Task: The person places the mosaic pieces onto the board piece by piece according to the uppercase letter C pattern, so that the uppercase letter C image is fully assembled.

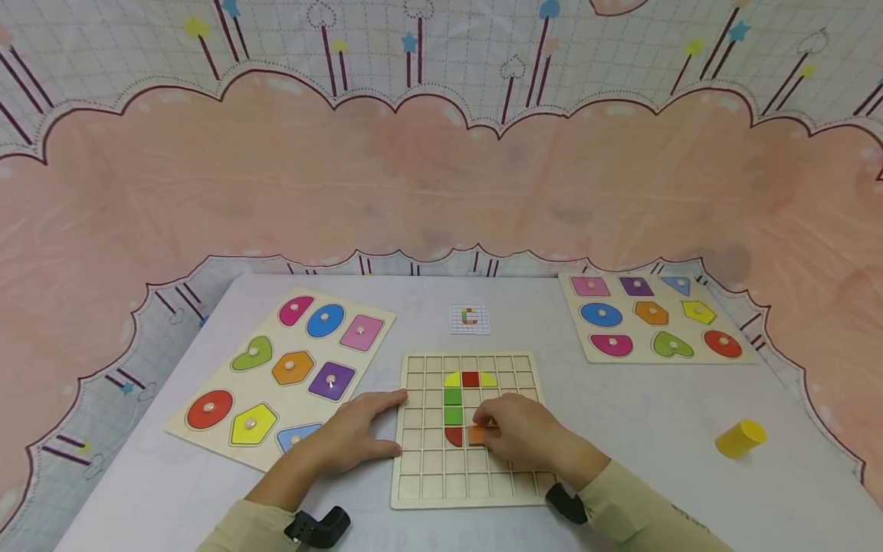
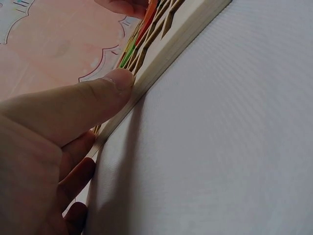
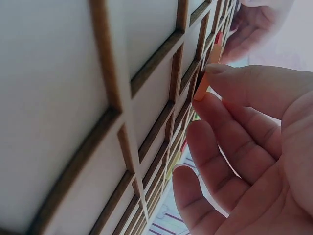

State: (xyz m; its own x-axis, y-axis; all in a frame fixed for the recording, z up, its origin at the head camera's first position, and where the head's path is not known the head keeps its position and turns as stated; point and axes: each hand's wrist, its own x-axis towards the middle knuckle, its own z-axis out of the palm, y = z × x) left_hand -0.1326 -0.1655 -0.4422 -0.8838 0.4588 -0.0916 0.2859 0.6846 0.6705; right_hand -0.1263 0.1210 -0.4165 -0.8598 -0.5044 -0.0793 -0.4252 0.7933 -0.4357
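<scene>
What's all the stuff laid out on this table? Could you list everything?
grid board: one, pale wood, centre front
coloured tiles: six, yellow, red, green, in the grid's cells
orange tile: one, at grid cell
left shape puzzle: one, nine coloured shapes, table left
right shape puzzle: one, nine shapes, back right
pattern card: one, white, behind grid
cylinder: one, yellow, right
left hand: rests against grid's edge
right hand: pinches orange tile

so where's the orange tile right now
In the head view the orange tile sits low in the grid board, pinched by the right hand, just right of the red quarter-circle.
</scene>
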